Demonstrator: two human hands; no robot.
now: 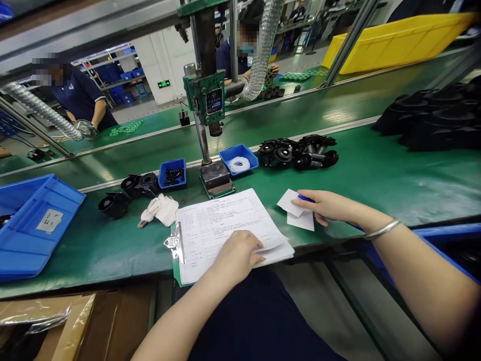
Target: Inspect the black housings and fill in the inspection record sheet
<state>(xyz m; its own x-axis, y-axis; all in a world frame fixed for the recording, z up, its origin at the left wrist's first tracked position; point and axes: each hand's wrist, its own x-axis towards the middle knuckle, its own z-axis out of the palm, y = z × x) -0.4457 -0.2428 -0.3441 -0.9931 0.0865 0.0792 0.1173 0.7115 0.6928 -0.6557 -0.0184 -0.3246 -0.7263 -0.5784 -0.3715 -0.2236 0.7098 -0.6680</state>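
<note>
A clipboard with printed sheets [221, 215] lies at the front edge of the green bench, its metal clip [173, 242] at the left. My left hand [240, 253] is over the sheets' near edge, with thumb and fingers pinching the paper; the top sheets bend up slightly there. To the right of the clipboard, my right hand [319, 204] is closed around a blue pen [306, 198] and pinches a small white paper slip [289, 201]. A second white slip [302, 221] shows just below it, partly overlapped; whether my fingers hold it too I cannot tell.
Behind the clipboard stands a green press [212, 100] between two blue trays, one with black bits [175, 175], one with white rings [239, 164]. Black parts [296, 153], a white glove [161, 209] and a blue bin [37, 225] are around. Co-workers sit across the bench.
</note>
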